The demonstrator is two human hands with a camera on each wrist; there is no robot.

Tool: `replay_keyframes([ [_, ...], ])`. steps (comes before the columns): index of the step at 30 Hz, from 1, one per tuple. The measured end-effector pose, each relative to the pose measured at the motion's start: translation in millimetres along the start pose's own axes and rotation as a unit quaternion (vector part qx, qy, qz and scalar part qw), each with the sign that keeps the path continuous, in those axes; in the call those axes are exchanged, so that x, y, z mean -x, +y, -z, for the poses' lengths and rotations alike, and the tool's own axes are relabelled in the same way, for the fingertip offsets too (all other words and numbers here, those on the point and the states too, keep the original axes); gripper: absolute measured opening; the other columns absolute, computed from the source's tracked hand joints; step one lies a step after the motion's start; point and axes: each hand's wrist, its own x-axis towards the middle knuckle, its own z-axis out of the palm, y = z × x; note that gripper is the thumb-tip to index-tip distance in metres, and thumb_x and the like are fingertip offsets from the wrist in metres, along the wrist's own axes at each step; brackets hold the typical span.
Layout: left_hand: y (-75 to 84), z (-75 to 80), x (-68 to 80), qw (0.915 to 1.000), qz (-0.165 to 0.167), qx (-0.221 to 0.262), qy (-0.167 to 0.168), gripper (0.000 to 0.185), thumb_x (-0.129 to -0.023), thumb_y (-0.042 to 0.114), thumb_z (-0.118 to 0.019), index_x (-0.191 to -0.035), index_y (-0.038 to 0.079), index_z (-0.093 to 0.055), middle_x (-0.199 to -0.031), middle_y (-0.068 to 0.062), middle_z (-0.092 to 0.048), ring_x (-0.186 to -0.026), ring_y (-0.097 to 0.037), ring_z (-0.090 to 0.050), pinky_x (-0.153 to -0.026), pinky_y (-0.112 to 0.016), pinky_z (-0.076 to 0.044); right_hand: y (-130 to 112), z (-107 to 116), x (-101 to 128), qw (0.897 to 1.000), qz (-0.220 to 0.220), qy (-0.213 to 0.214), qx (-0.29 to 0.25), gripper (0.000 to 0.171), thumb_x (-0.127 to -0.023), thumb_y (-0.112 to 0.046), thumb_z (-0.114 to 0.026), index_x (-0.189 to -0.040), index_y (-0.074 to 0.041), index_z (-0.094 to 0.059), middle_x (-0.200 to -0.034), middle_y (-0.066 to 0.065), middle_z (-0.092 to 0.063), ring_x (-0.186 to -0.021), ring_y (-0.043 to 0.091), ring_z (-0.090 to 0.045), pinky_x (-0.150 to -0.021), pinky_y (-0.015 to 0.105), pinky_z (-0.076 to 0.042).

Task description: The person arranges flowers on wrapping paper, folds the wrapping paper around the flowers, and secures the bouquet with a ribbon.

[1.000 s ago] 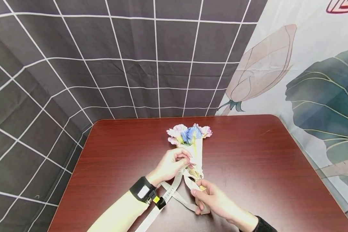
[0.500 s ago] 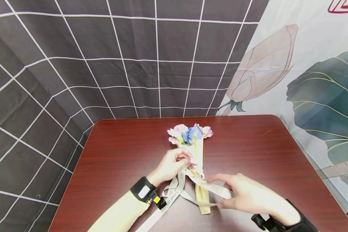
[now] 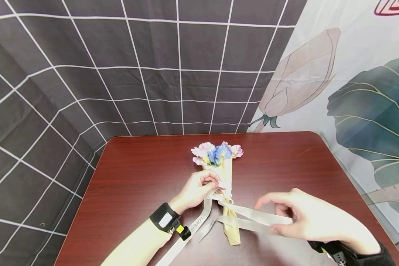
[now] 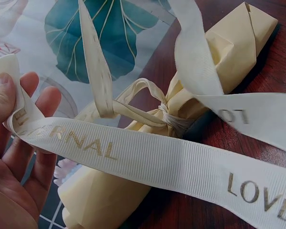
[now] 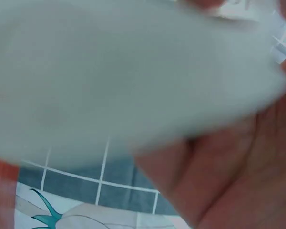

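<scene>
A bouquet of pink and blue flowers [image 3: 219, 153] in pale yellow wrapping paper [image 3: 232, 231] lies on the table. A ribbon tie [image 4: 174, 119] cinches its waist. Over the wrapping, my left hand [image 3: 199, 186] pinches a folded part of the cream ribbon [image 4: 148, 155], which bears gold lettering, between thumb and fingers. One length of it trails down past the left forearm. To the right of the bouquet, my right hand [image 3: 306, 214] holds another stretch of ribbon [image 3: 252, 214] between thumb and fingers, drawn out sideways in two strips. Blurred ribbon covers much of the right wrist view.
The reddish-brown table [image 3: 146, 166] extends around the bouquet on all sides. Behind it hangs a dark grey cloth [image 3: 159, 85] with white grid lines. A white cloth with plant prints [image 3: 369, 122] hangs along the right.
My right hand has moved from the lower wrapping out to the right, drawing ribbon with it. The lower wrapping now shows more fully. My left hand stays in place.
</scene>
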Motion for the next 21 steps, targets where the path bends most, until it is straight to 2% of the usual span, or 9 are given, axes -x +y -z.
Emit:
replay_keyframes([
  [4, -5.7, 0.5, -0.1, 1.0, 0.0, -0.008, 0.004, 0.009, -0.091, -0.006, -0.055, -0.099, -0.008, -0.059, -0.091, -0.031, -0.066, -0.08, -0.048, -0.065, -0.073, -0.043, -0.056, -1.5, 7.3, 7.5, 1.0, -0.015, -0.025, 0.009, 0.045, -0.081, -0.026, -0.077, -0.12, -0.036, -0.056, -0.063, -0.028, -0.039, -0.054, -0.009, -0.038, -0.049, 0.013, -0.037],
  [7, -16.4, 2.3, -1.4, 1.0, 0.002, -0.005, 0.006, 0.01, -0.091, -0.006, -0.056, -0.099, -0.005, -0.06, -0.091, -0.026, -0.068, -0.081, -0.045, -0.066, -0.073, -0.041, -0.056, -1.9, 13.4, 14.7, 0.999, -0.021, -0.027, 0.021, 0.047, -0.08, -0.028, -0.077, -0.121, -0.036, -0.055, -0.062, -0.028, -0.037, -0.053, -0.01, -0.035, -0.048, 0.012, -0.035],
  [9, -24.1, 3.6, -2.3, 1.0, 0.001, -0.002, 0.007, 0.01, -0.091, -0.005, -0.056, -0.1, -0.003, -0.061, -0.091, -0.022, -0.069, -0.081, -0.044, -0.067, -0.073, -0.039, -0.056, -2.0, 19.2, 19.9, 0.999, -0.022, -0.022, 0.03, 0.05, -0.079, -0.027, -0.078, -0.122, -0.034, -0.055, -0.063, -0.028, -0.041, -0.052, -0.01, -0.035, -0.046, 0.011, -0.033],
  [11, -29.9, 4.7, -3.3, 1.0, 0.003, 0.002, 0.007, 0.01, -0.091, -0.004, -0.057, -0.1, -0.002, -0.061, -0.091, -0.021, -0.069, -0.082, -0.044, -0.067, -0.073, -0.04, -0.056, 0.3, 26.1, 25.5, 1.0, -0.003, -0.017, 0.019, 0.053, -0.077, -0.021, -0.079, -0.123, -0.029, -0.055, -0.07, -0.026, -0.05, -0.054, -0.009, -0.039, -0.046, 0.01, -0.032],
  [14, -32.1, 5.5, -3.5, 1.0, 0.0, -0.002, 0.004, 0.01, -0.091, -0.003, -0.057, -0.1, -0.002, -0.061, -0.091, -0.02, -0.069, -0.082, -0.043, -0.067, -0.073, -0.039, -0.056, 1.2, 38.5, 33.8, 1.0, 0.003, -0.013, -0.009, 0.054, -0.077, -0.012, -0.078, -0.124, -0.022, -0.054, -0.078, -0.021, -0.06, -0.057, -0.007, -0.046, -0.046, 0.01, -0.034],
  [16, -31.6, 5.8, -3.3, 1.0, 0.001, -0.004, 0.003, 0.01, -0.091, -0.002, -0.057, -0.1, -0.002, -0.061, -0.091, -0.019, -0.07, -0.082, -0.042, -0.067, -0.073, -0.038, -0.056, 2.5, 44.7, 39.4, 1.0, 0.007, 0.001, -0.016, 0.052, -0.077, -0.009, -0.078, -0.123, -0.02, -0.055, -0.076, -0.02, -0.058, -0.056, -0.007, -0.045, -0.045, 0.01, -0.033],
  [19, -30.9, 5.8, -3.4, 0.9999, -0.001, -0.011, 0.001, 0.009, -0.092, 0.001, -0.058, -0.1, 0.0, -0.062, -0.091, -0.018, -0.07, -0.082, -0.04, -0.068, -0.073, -0.035, -0.056, 2.8, 49.4, 47.1, 0.998, -0.02, 0.046, 0.03, 0.049, -0.076, -0.011, -0.08, -0.118, -0.024, -0.059, -0.07, -0.022, -0.052, -0.053, -0.007, -0.042, -0.045, 0.011, -0.032],
  [21, -30.4, 5.5, -3.5, 0.9999, 0.0, -0.012, 0.001, 0.009, -0.092, 0.001, -0.058, -0.1, 0.001, -0.062, -0.091, -0.017, -0.07, -0.082, -0.039, -0.068, -0.073, -0.035, -0.056, 6.9, 48.0, 49.1, 0.993, -0.03, 0.086, 0.069, 0.044, -0.074, -0.012, -0.081, -0.111, -0.028, -0.062, -0.068, -0.023, -0.048, -0.052, -0.007, -0.04, -0.045, 0.011, -0.031],
])
